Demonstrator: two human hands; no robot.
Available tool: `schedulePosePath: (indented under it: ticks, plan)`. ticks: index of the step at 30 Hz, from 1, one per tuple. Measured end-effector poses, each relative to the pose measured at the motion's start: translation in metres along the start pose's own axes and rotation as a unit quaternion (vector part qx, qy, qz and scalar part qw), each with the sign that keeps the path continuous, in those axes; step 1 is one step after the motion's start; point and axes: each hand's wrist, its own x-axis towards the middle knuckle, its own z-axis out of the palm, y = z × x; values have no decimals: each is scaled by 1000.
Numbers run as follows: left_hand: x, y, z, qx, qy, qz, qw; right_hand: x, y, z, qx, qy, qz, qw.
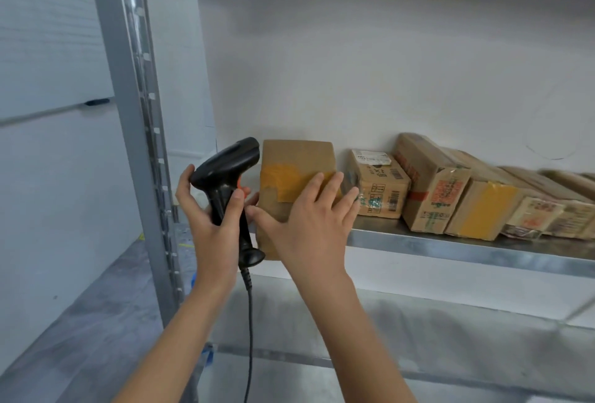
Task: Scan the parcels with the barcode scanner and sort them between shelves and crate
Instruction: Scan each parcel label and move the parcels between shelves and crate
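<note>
Left hand (215, 209) round scanner (229, 177); right hand (310, 219) flat on parcel (294, 174), underside seemingly hidden.

Shelf (450, 243): bare galvanised sheet metal, dull sheen, faintly mottled along its front edge. Upright post (128, 113): grey painted metal, matt, with a brighter slotted strip. Barcode scanner (230, 177): black moulded plastic, semi-gloss, on a smooth black cable (249, 322). Parcel (289, 183) at the shelf's left end: matt brown cardboard with glossy yellowish tape. Row of boxes (434, 190) further right: brown cardboard, printed paper labels, tape that appears clear and shiny, though blur limits certainty. Back wall (354, 64): white, matt, smooth.
</note>
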Motion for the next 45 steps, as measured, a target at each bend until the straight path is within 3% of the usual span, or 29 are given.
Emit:
schedulePosePath:
  ticks: [4,7,12,18,21,25,29,32,38,41,45]
  plan:
    - [1,2,-1,3,3,-14,1000,7,-4,5,8,63,9,998]
    - [6,0,-7,0,25,-44,999,11,2,4,48,69,-1,996]
    - [15,-6,-18,-38,41,-104,993,0,14,9,257,71,-51,963]
    - [13,21,-12,-13,19,15,1000,1,18,6,406,7,-54,912]
    - [9,26,-8,14,-14,62,998,5,23,-1,393,14,-66,917]
    - [-2,22,3,24,-43,63,997,1,14,-7,395,65,-42,916]
    - [-10,16,9,-4,-66,37,997,-3,15,-1,211,126,-35,969]
    - [-12,17,11,9,-64,50,997,-4,24,0,184,136,-40,973]
    - [-17,1,3,20,-40,-8,999,-13,56,12,308,199,-44,929]
    - [-31,-7,1,39,-54,-37,997,-25,73,24,443,178,-24,878]
    - [-61,-13,-7,72,-66,-36,995,-47,90,45,495,180,-21,850]
